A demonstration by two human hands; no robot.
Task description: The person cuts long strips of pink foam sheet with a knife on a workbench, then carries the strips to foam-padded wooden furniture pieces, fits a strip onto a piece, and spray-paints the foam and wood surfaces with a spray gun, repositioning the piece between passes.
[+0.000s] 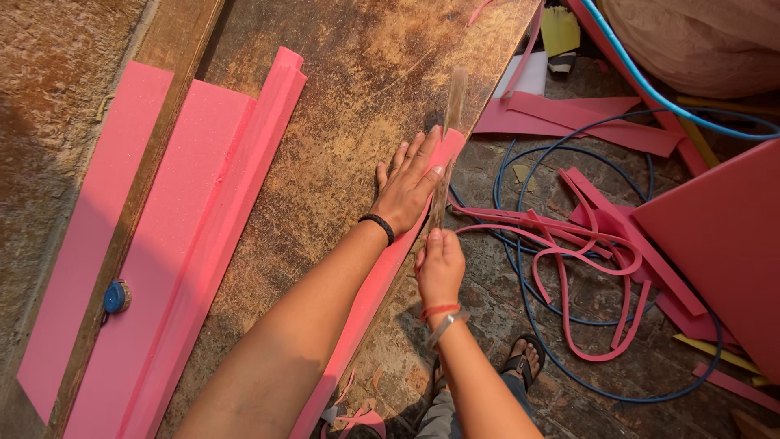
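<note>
Seen from the head camera, the left hand [409, 183] lies flat, fingers spread, pressing down on a long pink foam strip [382, 268] that runs along the right edge of a worn, mottled brown wooden board [341, 106] serving as the work surface. A black band circles that wrist. The right hand [439, 264] sits just right of the strip, off the board's edge, clenched around the near end of a long, thin, pale blade-like tool [452, 122] that stands along the strip's edge and reaches away toward the far side; what kind of tool it is cannot be told. A red thread and a metal bangle sit on the right wrist. On the left part of the board lie broad pink foam sheets [154, 268] stacked lengthwise, with a narrow wooden batten [138, 195] laid over them and a small round blue tape measure [117, 297] resting on the batten near its near end. To the right, on the stone floor, thin pink foam offcuts [585, 252] curl in a loose tangle over a coiled blue hose [528, 162], and a large slanted pink foam panel [723, 244] leans at the far right. A sandalled foot [524, 362] shows below the right forearm.
</note>
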